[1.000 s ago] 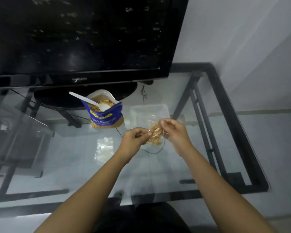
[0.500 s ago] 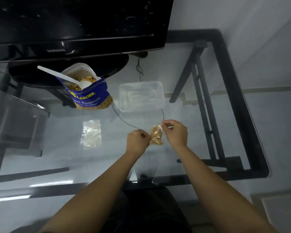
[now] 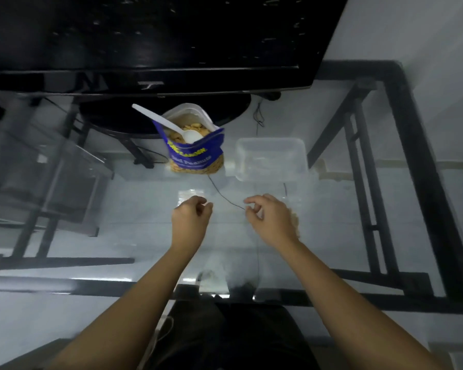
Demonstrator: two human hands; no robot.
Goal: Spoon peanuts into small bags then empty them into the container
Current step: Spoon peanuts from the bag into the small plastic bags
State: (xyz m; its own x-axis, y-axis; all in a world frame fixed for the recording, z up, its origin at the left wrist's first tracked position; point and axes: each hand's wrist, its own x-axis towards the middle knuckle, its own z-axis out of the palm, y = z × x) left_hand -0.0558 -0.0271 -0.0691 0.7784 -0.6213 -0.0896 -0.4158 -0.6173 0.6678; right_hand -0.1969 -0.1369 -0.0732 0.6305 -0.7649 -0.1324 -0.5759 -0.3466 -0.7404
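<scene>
A blue peanut bag point(image 3: 195, 158) stands open on the glass table point(image 3: 145, 209), with a white plastic spoon point(image 3: 169, 124) resting in the peanuts. To its right sits a clear plastic container point(image 3: 271, 158). My left hand point(image 3: 191, 218) hovers with loosely curled fingers just in front of an empty small clear bag point(image 3: 187, 196) lying flat. My right hand point(image 3: 269, 217) is also loosely curled. A small bag with peanuts point(image 3: 294, 220) peeks out past its right edge, mostly hidden. The frame is blurred.
A black television point(image 3: 150, 41) on a round stand fills the back of the table. A thin dark cable point(image 3: 225, 196) runs across the glass between my hands. The table's black metal frame point(image 3: 422, 182) borders the right side.
My hands have parted. The small bag of peanuts that both held between them now sits by my right hand's outer edge. My left hand has moved left toward the empty bag.
</scene>
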